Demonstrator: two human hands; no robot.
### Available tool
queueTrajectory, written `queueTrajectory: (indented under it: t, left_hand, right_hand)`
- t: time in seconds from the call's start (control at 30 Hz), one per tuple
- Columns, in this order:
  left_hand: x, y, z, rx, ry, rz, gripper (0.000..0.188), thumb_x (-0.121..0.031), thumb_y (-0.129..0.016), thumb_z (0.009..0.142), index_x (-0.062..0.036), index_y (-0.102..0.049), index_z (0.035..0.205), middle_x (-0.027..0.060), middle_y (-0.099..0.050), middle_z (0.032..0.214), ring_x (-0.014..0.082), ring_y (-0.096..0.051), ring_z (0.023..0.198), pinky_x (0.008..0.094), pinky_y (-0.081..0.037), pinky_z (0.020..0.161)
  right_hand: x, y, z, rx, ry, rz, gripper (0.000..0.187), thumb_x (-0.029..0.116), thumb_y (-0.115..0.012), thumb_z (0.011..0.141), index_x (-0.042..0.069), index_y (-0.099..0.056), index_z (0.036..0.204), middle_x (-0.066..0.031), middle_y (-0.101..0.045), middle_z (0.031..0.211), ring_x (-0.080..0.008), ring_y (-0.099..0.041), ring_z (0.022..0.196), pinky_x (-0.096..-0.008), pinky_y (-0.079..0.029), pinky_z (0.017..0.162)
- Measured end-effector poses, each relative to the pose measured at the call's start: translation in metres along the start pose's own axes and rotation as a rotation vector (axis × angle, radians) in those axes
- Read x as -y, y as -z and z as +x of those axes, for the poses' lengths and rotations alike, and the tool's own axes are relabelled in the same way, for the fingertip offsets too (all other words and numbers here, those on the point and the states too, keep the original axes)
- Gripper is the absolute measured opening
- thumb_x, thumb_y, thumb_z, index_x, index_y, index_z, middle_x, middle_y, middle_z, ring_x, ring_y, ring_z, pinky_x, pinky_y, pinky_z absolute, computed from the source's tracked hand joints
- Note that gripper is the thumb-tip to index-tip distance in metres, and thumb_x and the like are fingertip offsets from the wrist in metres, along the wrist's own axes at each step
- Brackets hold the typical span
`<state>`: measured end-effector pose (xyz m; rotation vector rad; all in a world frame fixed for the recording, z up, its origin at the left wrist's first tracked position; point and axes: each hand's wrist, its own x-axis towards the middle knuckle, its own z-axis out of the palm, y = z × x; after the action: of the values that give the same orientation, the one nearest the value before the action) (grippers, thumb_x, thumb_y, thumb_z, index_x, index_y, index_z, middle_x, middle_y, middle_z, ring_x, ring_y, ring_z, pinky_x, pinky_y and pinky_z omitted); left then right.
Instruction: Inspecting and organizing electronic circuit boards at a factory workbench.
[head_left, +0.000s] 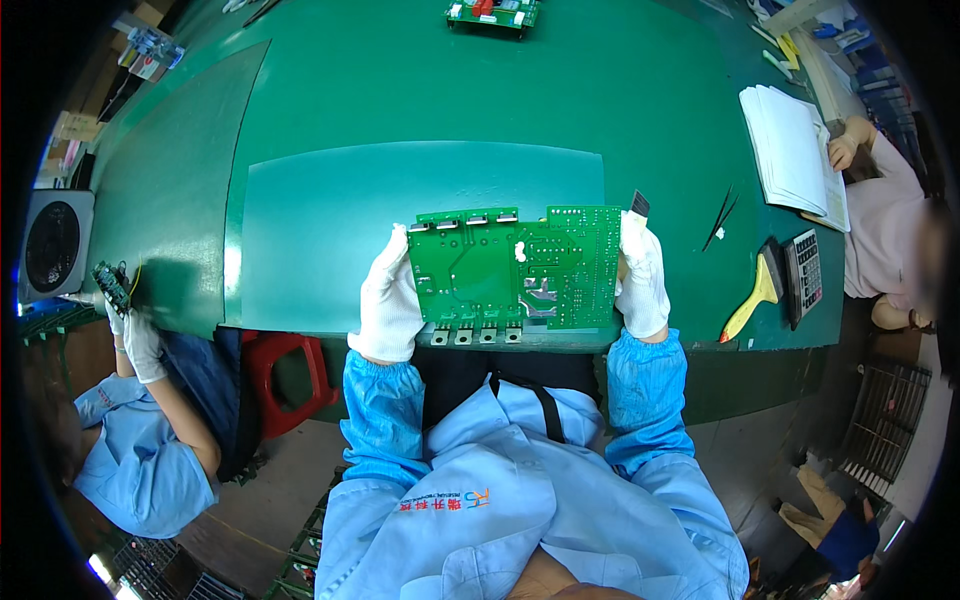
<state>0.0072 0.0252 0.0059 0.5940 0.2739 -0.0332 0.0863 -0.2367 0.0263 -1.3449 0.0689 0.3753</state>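
Note:
Between my two white-gloved hands is a green circuit board (470, 275), its solder side facing me. My left hand (390, 300) grips the board's left edge, and my right hand (642, 278) grips the right edge. Several metal-tabbed parts stick out along its lower edge, and black ones sit along the upper left edge. A small dark flat piece (640, 204) shows just above my right hand; I cannot tell what it is fixed to. Under the board lies a light blue-green mat (320, 220) on the green table (420, 100).
Right of me lie tweezers (720, 218), a yellow-handled brush (755, 296), a calculator (803, 275) and papers (785, 150), with a person seated beyond. Another board (492, 14) stands at the far edge. At left a co-worker holds a small board (112, 285) near a fan (54, 245).

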Motion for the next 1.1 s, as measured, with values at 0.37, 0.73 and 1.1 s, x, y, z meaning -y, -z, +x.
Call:
queueTrajectory:
  t: [0.37,0.73,1.1]
  left_hand:
    - [-0.0007,0.0004,-0.0007,-0.021,0.031,-0.052,0.032,-0.028,-0.044,0.101,-0.0050,-0.060,0.117,0.0070,-0.065,0.111,0.0180,-0.062,0.098,0.0326,-0.050,0.085]
    - [0.0007,0.0026,0.0002,-0.009,0.014,-0.022,0.037,-0.032,-0.045,0.100,-0.0024,-0.059,0.117,0.0091,-0.064,0.112,0.0184,-0.061,0.100,0.0324,-0.049,0.086]
    - [0.0008,0.0028,-0.0003,-0.038,0.011,0.013,0.039,-0.034,-0.047,0.099,-0.0020,-0.059,0.117,0.0105,-0.065,0.112,0.0194,-0.061,0.101,0.0332,-0.048,0.088]
  right_hand:
    - [0.0008,-0.0018,-0.0011,-0.025,0.000,-0.001,0.038,0.046,-0.057,0.092,0.007,-0.057,0.089,0.0035,-0.051,0.068,-0.0011,-0.037,0.046,-0.0201,-0.024,0.040]
    - [-0.0022,0.0006,0.0004,-0.025,-0.004,0.009,0.035,0.043,-0.057,0.092,0.008,-0.057,0.090,0.0038,-0.051,0.068,-0.0016,-0.037,0.045,-0.0203,-0.024,0.040]
    - [-0.0059,0.0042,0.0011,-0.005,0.022,-0.045,0.036,0.042,-0.052,0.095,0.008,-0.060,0.102,0.0040,-0.058,0.074,-0.0003,-0.043,0.048,-0.0183,-0.026,0.038]
